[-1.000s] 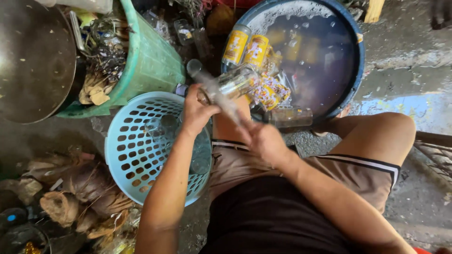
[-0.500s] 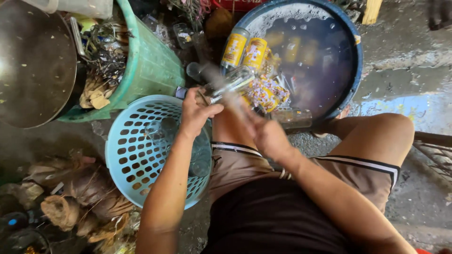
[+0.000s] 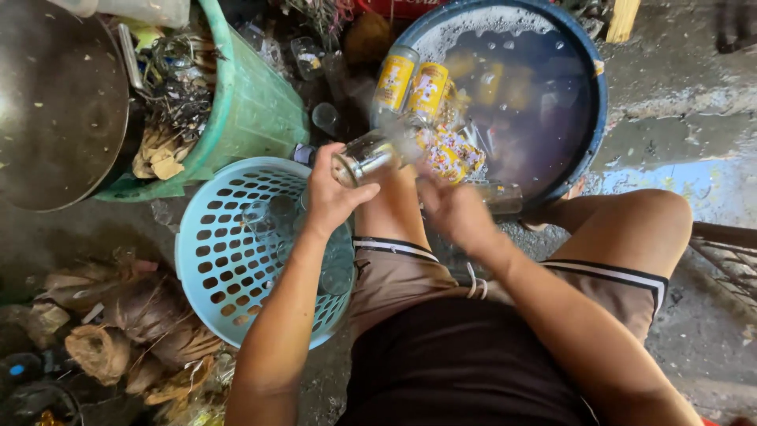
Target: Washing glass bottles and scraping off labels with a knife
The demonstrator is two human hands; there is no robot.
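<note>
The left hand (image 3: 331, 193) is closed around a clear glass bottle (image 3: 377, 154), gripping it near its base end. The bottle lies close to level, its long axis running from lower left to upper right in the head view: the rounded base faces left toward the person's thumb, and the neck end points up and right, toward the blue tub (image 3: 595, 118). The far end of the bottle is blurred, so its mouth cannot be made out. It is held in the air above the person's knees, between the light blue perforated basket (image 3: 213, 260) and the tub.

The right hand (image 3: 453, 209) sits just beside the bottle's neck end, fingers curled; it is motion-blurred, and whether it actually clasps the glass cannot be told.

The tub holds dark water with several yellow-labelled bottles (image 3: 410, 83) soaking or leaning at its near rim. A few clear glass items (image 3: 264, 214) lie inside the basket. Behind the basket stands a green bucket (image 3: 252, 110) stuffed with scraps, and a dark round pan (image 3: 55, 102) sits at far left. Dry husks (image 3: 134, 323) are heaped on the concrete floor (image 3: 694, 102) at lower left.
</note>
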